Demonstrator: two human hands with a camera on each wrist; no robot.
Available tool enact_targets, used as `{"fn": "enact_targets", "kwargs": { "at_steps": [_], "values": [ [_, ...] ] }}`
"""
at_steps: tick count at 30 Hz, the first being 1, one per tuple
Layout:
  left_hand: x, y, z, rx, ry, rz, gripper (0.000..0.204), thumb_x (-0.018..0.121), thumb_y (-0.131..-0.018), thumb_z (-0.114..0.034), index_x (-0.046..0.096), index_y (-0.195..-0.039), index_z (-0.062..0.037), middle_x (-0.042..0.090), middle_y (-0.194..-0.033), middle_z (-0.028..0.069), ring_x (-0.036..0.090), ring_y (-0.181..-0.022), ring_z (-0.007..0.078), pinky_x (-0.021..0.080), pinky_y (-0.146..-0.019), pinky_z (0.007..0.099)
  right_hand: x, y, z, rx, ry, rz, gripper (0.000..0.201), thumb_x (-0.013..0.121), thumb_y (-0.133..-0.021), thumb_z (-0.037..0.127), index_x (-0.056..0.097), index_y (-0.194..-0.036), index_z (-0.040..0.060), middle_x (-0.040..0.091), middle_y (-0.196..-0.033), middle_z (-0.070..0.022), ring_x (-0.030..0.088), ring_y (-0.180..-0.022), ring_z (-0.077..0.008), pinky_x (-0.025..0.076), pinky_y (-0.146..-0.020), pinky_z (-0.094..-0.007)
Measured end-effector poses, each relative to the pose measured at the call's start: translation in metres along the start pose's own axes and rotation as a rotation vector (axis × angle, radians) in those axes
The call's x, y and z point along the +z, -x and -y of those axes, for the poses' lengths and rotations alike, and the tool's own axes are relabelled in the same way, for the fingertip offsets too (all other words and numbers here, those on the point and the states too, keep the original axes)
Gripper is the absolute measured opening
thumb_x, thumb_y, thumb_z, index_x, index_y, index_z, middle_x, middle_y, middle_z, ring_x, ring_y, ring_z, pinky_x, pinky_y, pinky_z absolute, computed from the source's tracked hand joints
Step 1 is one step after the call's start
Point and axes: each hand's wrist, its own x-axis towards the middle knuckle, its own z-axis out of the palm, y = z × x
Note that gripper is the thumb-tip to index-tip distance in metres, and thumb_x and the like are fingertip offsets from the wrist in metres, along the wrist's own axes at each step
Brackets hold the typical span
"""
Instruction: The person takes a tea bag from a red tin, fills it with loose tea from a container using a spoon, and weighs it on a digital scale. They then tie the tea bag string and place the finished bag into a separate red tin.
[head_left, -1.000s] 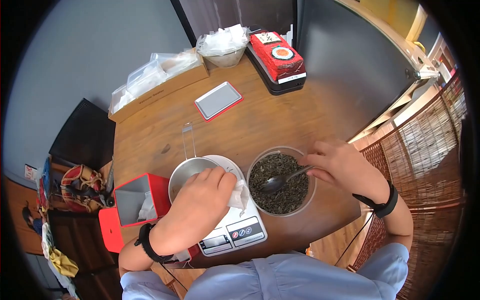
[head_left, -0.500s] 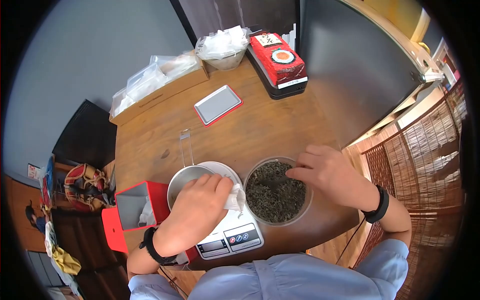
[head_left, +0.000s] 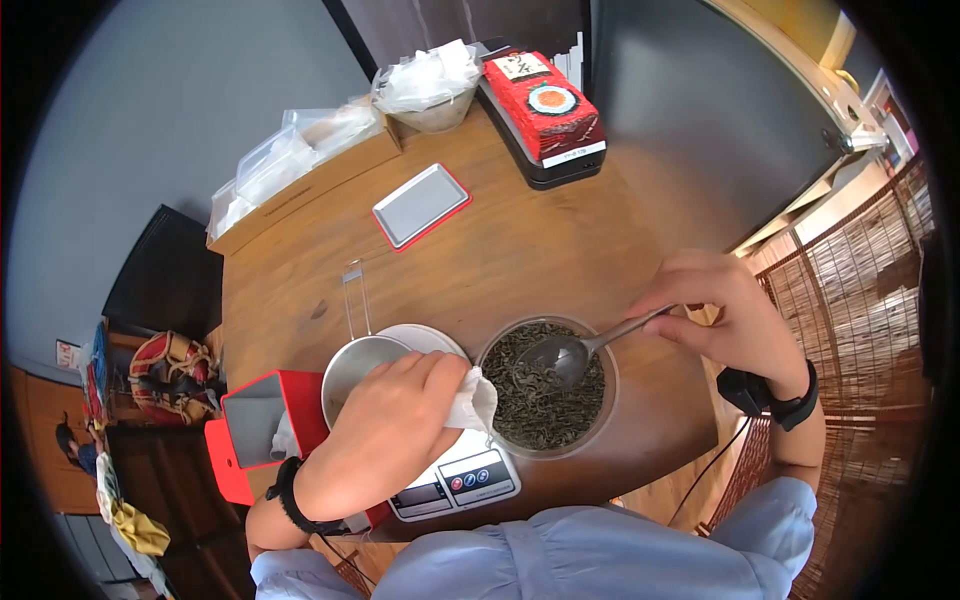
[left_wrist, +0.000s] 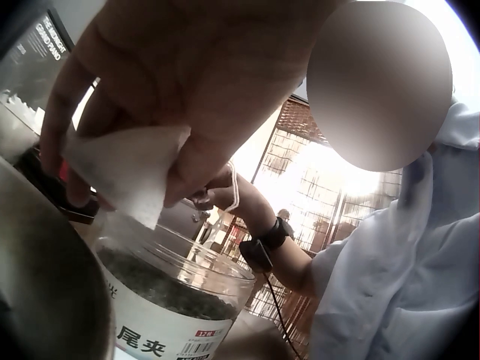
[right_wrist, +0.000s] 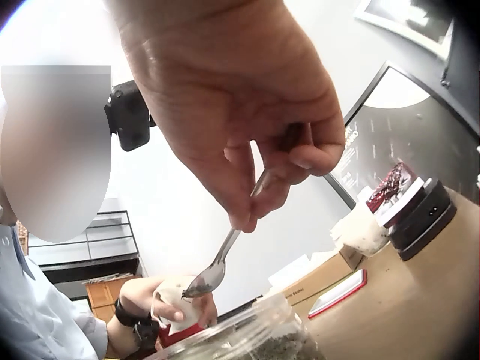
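Note:
In the head view my left hand [head_left: 400,410] grips a small white pouch [head_left: 472,402], with a thin string visible in the left wrist view. This hand is over a kitchen scale [head_left: 462,482] and beside a metal pan [head_left: 352,372]. My right hand [head_left: 715,300] pinches the handle of a metal spoon [head_left: 610,335] between thumb and fingers. The spoon's bowl overlaps a clear round jar [head_left: 611,405] of dark dried leaves [head_left: 545,410]. A few dark bits show on the spoon in the right wrist view.
Left of the pan stands an open red tin [head_left: 312,405] with white pouches inside. A red-rimmed lid [head_left: 422,207] lies mid-table. Behind it are a cardboard box [head_left: 310,190] of plastic bags, a bowl of white pouches [head_left: 430,90] and a red packet [head_left: 548,105] on a black device.
The spoon went down into the leaves half a second ago and is now raised, its bowl visible. My right hand has moved right. The left hand keeps its hold on the pouch.

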Motion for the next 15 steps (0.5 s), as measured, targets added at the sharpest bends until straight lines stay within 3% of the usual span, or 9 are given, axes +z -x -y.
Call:
{"fn": "enact_targets", "kwargs": {
  "at_steps": [3, 6, 9, 11, 15],
  "values": [
    [0.000, -0.003, -0.002, -0.009, 0.006, 0.014, 0.047, 0.073, -0.071, -0.008, 0.047, -0.109, -0.0007, 0.059, -0.097, 0.0162, 0.058, -0.094, 0.0338, 0.045, -0.078, 0.0418, -0.008, -0.002, 0.009, -0.013, -0.026, -0.045, 0.021, 0.074, -0.068, 0.000, 0.072, -0.089, 0.0041, 0.061, -0.073, -0.0072, 0.056, -0.069, -0.0219, 0.041, -0.061, -0.0316],
    [0.000, -0.005, -0.004, 0.023, 0.025, 0.000, 0.048, 0.073, -0.072, -0.008, 0.046, -0.111, -0.0001, 0.059, -0.096, 0.0174, 0.058, -0.093, 0.0351, 0.045, -0.077, 0.0425, -0.011, -0.008, 0.020, -0.149, 0.070, -0.032, 0.018, 0.072, -0.072, 0.007, 0.070, -0.090, 0.0077, 0.059, -0.073, -0.0079, 0.057, -0.068, -0.0273, 0.044, -0.058, -0.0350],
    [0.001, -0.006, -0.006, 0.034, 0.086, -0.032, 0.047, 0.072, -0.074, -0.010, 0.045, -0.112, -0.0004, 0.059, -0.096, 0.0214, 0.057, -0.089, 0.0409, 0.045, -0.073, 0.0456, -0.009, -0.011, 0.030, -0.195, 0.162, -0.011, 0.013, 0.071, -0.074, 0.009, 0.069, -0.087, 0.0063, 0.057, -0.073, -0.0083, 0.056, -0.069, -0.0289, 0.044, -0.058, -0.0371],
    [0.003, -0.007, -0.007, -0.011, 0.104, -0.026, 0.049, 0.072, -0.077, -0.013, 0.044, -0.115, 0.0002, 0.059, -0.096, 0.0231, 0.057, -0.090, 0.0415, 0.045, -0.072, 0.0455, -0.009, -0.013, 0.040, -0.249, 0.310, -0.078, 0.020, 0.074, -0.067, 0.007, 0.071, -0.087, 0.0078, 0.057, -0.072, -0.0034, 0.052, -0.063, -0.0226, 0.039, -0.055, -0.0332],
    [0.003, -0.009, -0.010, -0.034, 0.120, 0.002, 0.050, 0.072, -0.078, -0.014, 0.043, -0.117, 0.0005, 0.059, -0.095, 0.0244, 0.058, -0.089, 0.0418, 0.046, -0.072, 0.0455, -0.011, -0.018, 0.069, -0.326, 0.622, -0.035, 0.023, 0.072, -0.060, 0.010, 0.071, -0.083, 0.0102, 0.057, -0.074, -0.0005, 0.051, -0.061, -0.0198, 0.038, -0.053, -0.0326]
  ]
}}
